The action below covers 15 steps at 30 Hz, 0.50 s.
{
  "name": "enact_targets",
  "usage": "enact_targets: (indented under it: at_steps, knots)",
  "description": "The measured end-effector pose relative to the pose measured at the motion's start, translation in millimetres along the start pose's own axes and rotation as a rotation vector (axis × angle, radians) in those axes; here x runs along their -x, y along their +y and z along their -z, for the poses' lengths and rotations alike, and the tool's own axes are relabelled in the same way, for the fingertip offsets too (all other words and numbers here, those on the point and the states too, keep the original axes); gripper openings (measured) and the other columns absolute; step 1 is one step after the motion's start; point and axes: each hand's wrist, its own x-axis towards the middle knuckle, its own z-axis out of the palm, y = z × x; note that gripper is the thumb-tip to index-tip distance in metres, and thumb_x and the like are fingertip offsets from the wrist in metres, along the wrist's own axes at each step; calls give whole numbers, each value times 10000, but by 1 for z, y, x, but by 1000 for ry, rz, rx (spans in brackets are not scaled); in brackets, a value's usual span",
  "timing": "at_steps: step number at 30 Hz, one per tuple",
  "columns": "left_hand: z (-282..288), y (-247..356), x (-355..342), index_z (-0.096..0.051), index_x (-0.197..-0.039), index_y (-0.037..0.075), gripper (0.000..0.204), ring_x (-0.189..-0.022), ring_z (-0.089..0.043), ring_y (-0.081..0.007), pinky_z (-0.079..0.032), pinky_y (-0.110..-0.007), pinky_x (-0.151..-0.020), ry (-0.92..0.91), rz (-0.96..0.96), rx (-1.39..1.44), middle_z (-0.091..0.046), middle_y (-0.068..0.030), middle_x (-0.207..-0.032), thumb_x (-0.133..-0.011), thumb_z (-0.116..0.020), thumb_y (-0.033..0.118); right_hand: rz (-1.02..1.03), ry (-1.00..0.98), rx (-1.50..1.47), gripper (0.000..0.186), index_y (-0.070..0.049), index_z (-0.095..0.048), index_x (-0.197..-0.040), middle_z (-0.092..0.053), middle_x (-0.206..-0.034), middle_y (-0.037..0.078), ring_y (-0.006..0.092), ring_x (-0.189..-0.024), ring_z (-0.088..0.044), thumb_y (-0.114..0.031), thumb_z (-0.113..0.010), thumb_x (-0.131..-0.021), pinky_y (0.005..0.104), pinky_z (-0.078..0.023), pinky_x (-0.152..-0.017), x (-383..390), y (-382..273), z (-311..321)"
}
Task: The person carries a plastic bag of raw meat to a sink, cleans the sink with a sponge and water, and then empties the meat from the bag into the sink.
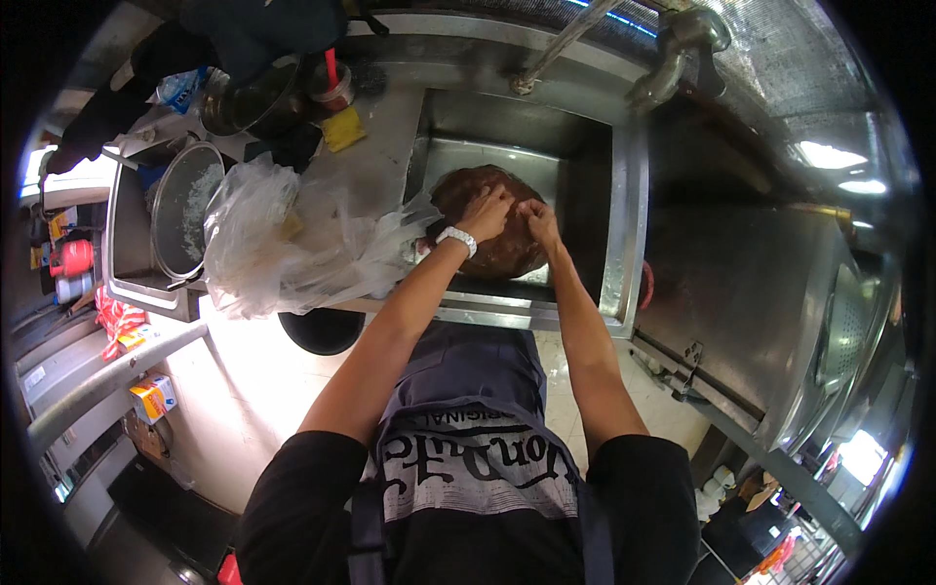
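In the steel sink lies a large, glossy reddish-brown bundle; I cannot tell whether it is bare or in plastic. My left hand, with a white watch on the wrist, has its fingers bent and gripping the top of the bundle. My right hand is closed, pinching it just to the right. Crumpled clear plastic bags spill over the counter beside the sink's left edge.
A pan with white bits sits left. Behind are a metal bowl, a yellow pad and a tap. A steel cabinet stands right. A rail runs lower left.
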Motion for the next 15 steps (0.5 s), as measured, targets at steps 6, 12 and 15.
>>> enact_targets:
  at_steps: [6, 12, 15]
  knots:
    - [-13, -15, -7, -613, -999, 101, 269, -1006, -438, -272, -396, -434, -863, 81, -168, -13, -474, -77, -1071, -743, -651, 176, 34, -146, 72, 225, -20, -595, -771, -561, -651, 56, 133, -646, -495, -212, -528, -868, 283, -406, -626, -1, 12, 15]
    - [-17, -5, 4, -642, -927, 86, 216, -1107, -407, -307, -352, -475, -921, -8, -213, -79, -485, -109, -1095, -772, -617, 234, 111, -392, 237, 231, -15, -582, -772, -572, -670, 112, 178, -672, -528, -218, -522, -863, 323, -419, -642, 11, -3, 28]
    - [-10, -3, 15, -658, -906, 74, 263, -1197, -349, -327, -295, -501, -976, -112, -290, -209, -460, -135, -1176, -801, -554, 292, 173, -505, 370, 189, -17, -570, -811, -568, -706, 119, 213, -687, -515, -191, -513, -860, 330, -418, -660, 21, -19, 30]
